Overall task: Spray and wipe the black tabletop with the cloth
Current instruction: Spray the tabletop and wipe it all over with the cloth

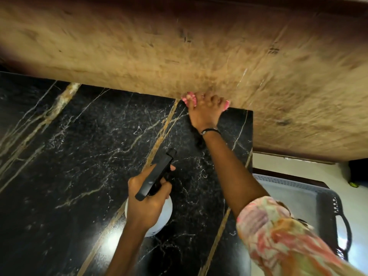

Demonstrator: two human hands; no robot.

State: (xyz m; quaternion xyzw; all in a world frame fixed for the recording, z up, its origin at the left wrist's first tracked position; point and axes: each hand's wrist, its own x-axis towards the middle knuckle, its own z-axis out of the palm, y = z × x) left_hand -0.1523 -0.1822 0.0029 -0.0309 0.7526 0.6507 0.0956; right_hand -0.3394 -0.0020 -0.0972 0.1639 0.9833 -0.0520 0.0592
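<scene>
Black tabletop [79, 156], veined white and gold, fills the near left. At its far right edge, against the brown wall [179, 46], the right hand [205, 110] holds a grip curled around a pink cloth [189, 99]. Nearer, the left hand [147, 196] grips a white spray bottle [166, 211] by its black head.

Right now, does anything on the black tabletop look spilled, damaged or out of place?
Nothing stands out. The black tabletop shows only veining and glare. The left hand holds the spray bottle upright; the right hand presses the pink cloth at the far edge.
</scene>
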